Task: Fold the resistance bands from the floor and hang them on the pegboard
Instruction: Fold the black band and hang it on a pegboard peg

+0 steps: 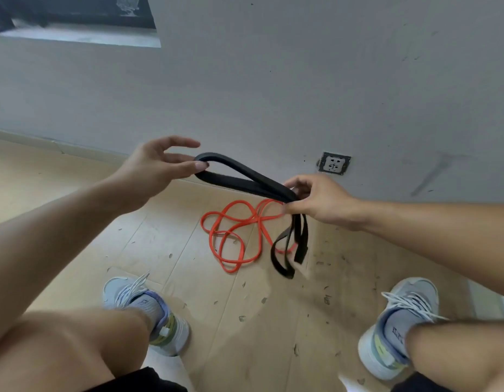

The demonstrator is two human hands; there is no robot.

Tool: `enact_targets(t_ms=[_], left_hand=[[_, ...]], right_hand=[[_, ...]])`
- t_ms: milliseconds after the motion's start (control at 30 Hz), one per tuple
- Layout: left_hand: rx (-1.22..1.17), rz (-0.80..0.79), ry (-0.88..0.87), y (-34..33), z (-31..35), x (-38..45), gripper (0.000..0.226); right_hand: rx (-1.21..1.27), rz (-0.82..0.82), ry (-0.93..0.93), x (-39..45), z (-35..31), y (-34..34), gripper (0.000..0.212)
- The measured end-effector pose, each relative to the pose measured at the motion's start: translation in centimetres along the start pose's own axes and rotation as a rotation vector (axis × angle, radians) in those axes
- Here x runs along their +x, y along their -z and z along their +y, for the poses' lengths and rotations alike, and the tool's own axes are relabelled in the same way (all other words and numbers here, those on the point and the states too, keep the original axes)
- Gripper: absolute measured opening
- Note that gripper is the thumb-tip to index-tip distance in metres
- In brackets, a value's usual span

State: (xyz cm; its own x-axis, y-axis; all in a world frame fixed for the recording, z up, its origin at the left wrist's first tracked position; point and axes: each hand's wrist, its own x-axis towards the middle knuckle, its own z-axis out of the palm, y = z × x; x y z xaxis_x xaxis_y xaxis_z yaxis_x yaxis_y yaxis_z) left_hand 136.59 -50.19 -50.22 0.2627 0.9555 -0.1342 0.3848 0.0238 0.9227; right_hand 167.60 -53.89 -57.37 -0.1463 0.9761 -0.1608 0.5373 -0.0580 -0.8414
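Behind hanging black band (245,181), orange band (233,236) partly hidden.

My right hand (318,200) hid the black band (245,176) where I gripped it; the black band's hanging loops covered part of the orange band (231,239).

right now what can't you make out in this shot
- Pegboard: not in the head view at all, so its place is unknown.
- Orange band: its right part is hidden behind the right hand and the hanging black band.
- Dark picture on the wall: cut off by the top-left edge.
- Left hand grip: fingertip contact unclear.
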Motion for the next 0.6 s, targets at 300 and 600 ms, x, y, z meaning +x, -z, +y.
enact_targets(t_ms=[300, 600], left_hand=[[0.548, -0.204, -0.089, -4.8, -1.2, -0.1, 0.109], [0.605, -0.497, 0.054, -9.9, 0.8, -0.3, 0.074]], right_hand=[[-0.276, 0.026, 0.2, -1.5, -3.3, -0.2, 0.048], [-0.326, -0.082, 0.279, -2.9, -3.7, -1.7, 0.054]])
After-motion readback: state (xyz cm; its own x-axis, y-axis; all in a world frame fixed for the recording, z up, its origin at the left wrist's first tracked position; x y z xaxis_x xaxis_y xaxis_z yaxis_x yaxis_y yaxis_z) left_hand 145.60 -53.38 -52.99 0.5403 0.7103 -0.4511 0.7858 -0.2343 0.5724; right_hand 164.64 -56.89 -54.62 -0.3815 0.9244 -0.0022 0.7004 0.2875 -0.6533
